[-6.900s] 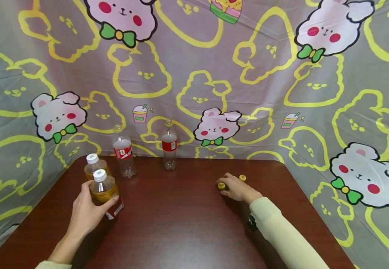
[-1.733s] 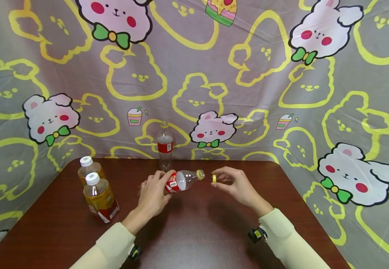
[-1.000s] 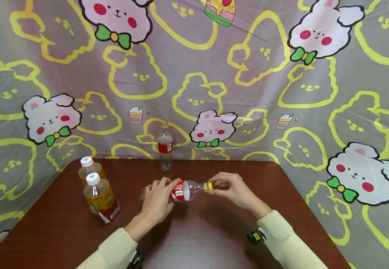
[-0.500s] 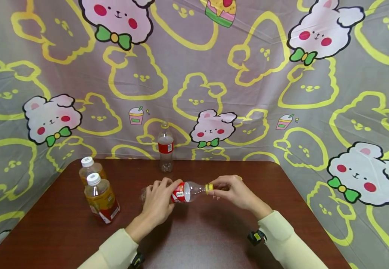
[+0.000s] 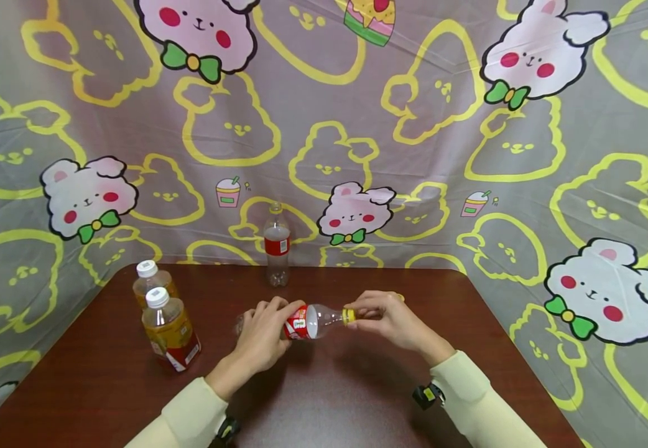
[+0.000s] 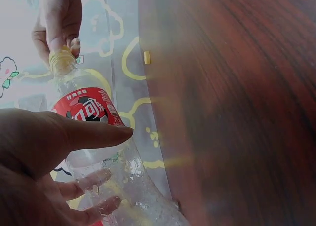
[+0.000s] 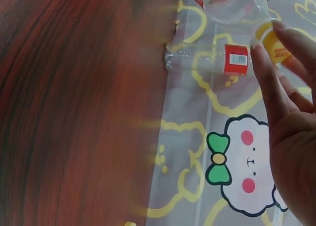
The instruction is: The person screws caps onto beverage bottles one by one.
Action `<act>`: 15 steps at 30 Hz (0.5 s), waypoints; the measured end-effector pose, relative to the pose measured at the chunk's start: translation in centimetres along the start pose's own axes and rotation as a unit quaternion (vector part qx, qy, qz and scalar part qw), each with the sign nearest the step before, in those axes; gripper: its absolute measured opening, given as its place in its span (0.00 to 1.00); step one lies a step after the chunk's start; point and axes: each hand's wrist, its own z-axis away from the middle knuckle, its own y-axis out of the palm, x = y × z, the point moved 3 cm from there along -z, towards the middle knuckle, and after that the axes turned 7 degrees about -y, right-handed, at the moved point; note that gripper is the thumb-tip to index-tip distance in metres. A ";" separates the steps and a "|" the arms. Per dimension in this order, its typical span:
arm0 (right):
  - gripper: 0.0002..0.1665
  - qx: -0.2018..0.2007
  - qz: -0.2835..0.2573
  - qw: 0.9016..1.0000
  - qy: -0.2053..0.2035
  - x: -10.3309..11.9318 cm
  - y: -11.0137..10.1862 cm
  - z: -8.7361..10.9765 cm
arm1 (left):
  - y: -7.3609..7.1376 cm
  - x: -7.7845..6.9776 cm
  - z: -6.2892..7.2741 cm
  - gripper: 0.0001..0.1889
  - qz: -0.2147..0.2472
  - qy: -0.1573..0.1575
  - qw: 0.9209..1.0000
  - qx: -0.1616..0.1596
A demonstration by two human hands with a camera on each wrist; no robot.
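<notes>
A clear plastic soda bottle (image 5: 324, 320) with a red label is held sideways above the table, its neck pointing right. My left hand (image 5: 262, 336) grips it around the body, the thumb lying across it in the left wrist view. At the bottle's mouth sits a yellow bottle cap (image 5: 349, 316), pinched between the thumb and fingers of my right hand (image 5: 388, 316). In the right wrist view the top of this cap (image 7: 277, 44) shows red print. How far the cap is threaded on cannot be told.
Two amber drink bottles with white caps, one in front (image 5: 171, 336) and one behind (image 5: 153, 281), stand at left. A capless clear bottle (image 5: 277, 246) stands at the back of the brown table (image 5: 329, 398). Another yellow cap (image 6: 146, 57) lies beyond my right hand. A patterned cloth surrounds the table.
The soda bottle, earlier upright at back left, has been picked up and tipped sideways. The cap, apart from the mouth 1.7 s ago, is now on it. My right fingers have since shifted around it.
</notes>
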 end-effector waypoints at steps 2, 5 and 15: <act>0.13 0.005 0.018 1.000 -0.009 0.0 0.0 0.0 | -0.1 -0.1 0.0 0.41 0.001 -0.003 1.000 0.002; 0.07 0.013 0.056 0.998 -0.001 -0.2 0.1 0.0 | 0.0 -0.2 0.0 0.41 0.004 -0.004 1.000 0.004; 0.19 0.014 0.109 0.993 0.034 -0.3 0.3 0.2 | 0.1 0.3 -0.2 0.41 -0.002 -0.001 1.000 0.001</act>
